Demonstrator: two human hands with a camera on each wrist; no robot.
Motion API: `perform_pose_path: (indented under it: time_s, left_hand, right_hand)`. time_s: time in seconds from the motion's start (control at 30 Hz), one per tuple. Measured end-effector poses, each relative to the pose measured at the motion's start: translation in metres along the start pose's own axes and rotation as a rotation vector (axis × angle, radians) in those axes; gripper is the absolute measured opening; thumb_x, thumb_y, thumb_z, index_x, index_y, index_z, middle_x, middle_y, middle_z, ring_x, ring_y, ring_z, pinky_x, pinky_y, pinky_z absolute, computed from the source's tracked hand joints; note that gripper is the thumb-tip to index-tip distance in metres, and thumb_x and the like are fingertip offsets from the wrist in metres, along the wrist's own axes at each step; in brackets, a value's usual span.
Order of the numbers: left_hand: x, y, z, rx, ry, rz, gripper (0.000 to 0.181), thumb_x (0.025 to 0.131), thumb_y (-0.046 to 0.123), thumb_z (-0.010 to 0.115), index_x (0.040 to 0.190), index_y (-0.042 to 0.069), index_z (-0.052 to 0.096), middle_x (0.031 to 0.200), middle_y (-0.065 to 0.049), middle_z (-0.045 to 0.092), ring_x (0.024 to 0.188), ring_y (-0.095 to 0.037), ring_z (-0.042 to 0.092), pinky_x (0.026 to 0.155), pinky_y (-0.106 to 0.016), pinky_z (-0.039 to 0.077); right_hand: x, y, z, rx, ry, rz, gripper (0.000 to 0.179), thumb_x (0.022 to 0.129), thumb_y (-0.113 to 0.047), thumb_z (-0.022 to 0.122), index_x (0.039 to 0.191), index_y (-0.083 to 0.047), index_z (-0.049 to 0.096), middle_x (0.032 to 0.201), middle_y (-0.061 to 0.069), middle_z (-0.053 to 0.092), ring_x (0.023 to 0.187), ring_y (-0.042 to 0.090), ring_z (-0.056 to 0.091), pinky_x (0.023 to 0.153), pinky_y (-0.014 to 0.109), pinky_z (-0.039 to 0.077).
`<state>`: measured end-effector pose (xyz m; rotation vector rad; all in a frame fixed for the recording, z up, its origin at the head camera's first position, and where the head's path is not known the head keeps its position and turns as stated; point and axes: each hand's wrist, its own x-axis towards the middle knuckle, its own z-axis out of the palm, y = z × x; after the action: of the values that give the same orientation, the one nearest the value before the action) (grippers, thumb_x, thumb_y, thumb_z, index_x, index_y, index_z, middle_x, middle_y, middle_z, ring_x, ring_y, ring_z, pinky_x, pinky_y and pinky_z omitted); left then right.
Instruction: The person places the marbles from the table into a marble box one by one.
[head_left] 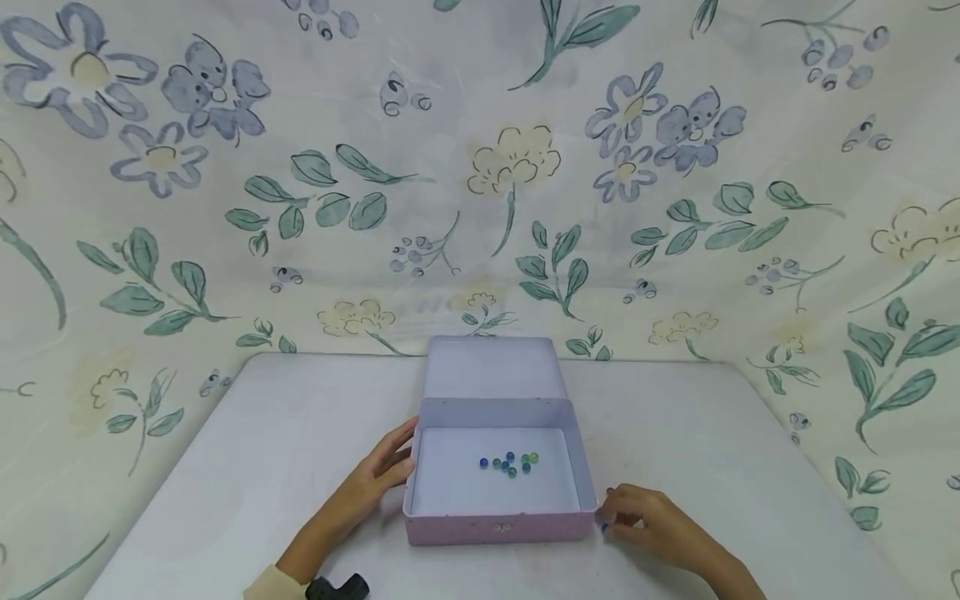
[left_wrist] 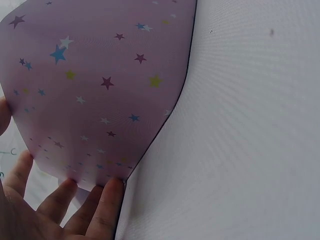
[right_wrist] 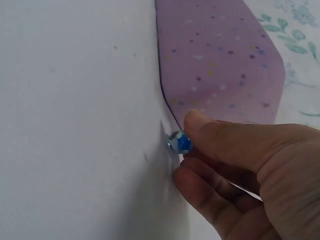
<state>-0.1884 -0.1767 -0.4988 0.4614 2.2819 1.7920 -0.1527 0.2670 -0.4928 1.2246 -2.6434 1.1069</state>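
A lilac tin box point(head_left: 498, 528) with stars on its sides stands with its lid point(head_left: 495, 368) raised at the back. Several blue and green glass marbles point(head_left: 506, 466) lie together on its floor. My left hand point(head_left: 375, 477) rests against the box's left side; its fingertips point(left_wrist: 111, 192) touch the star-printed wall. Beside the front right corner, my right hand point(head_left: 651, 518) is low over the table, thumb and fingers bent. Between thumb and fingers it pinches a clear and blue marble point(right_wrist: 180, 143), close to the box wall. Part of that marble is hidden by the thumb.
The white table point(head_left: 315, 400) carries the box near its front middle. A cloth point(head_left: 450, 275) printed with flowers and leaves hangs behind and at both sides. A black strap or device point(head_left: 339, 587) sits at the left wrist.
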Motion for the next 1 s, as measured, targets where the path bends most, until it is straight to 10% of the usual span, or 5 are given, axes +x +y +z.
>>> perform_pose_path:
  time_s: [0.83, 1.0]
  left_hand:
    - [-0.0005, -0.0008, -0.0009, 0.003, -0.006, 0.027, 0.060, 0.106, 0.021, 0.047, 0.160, 0.021, 0.021, 0.166, -0.020, 0.018, 0.147, -0.052, 0.025, 0.109, -0.064, 0.041]
    - [-0.0002, -0.0008, -0.0011, 0.001, -0.009, 0.034, 0.060, 0.106, 0.020, 0.047, 0.160, 0.020, 0.021, 0.166, -0.021, 0.018, 0.147, -0.052, 0.025, 0.109, -0.063, 0.041]
  right_hand:
    - [-0.0020, -0.0010, 0.0075, -0.077, 0.121, -0.076, 0.014, 0.085, -0.009, 0.076, 0.097, -0.017, 0.078, 0.093, -0.006, 0.073, 0.108, 0.025, 0.072, 0.096, 0.020, 0.054]
    - [-0.0031, 0.0002, 0.0044, -0.014, 0.148, -0.082, 0.014, 0.085, -0.007, 0.076, 0.097, -0.013, 0.078, 0.095, -0.001, 0.074, 0.109, 0.023, 0.071, 0.086, 0.021, 0.058]
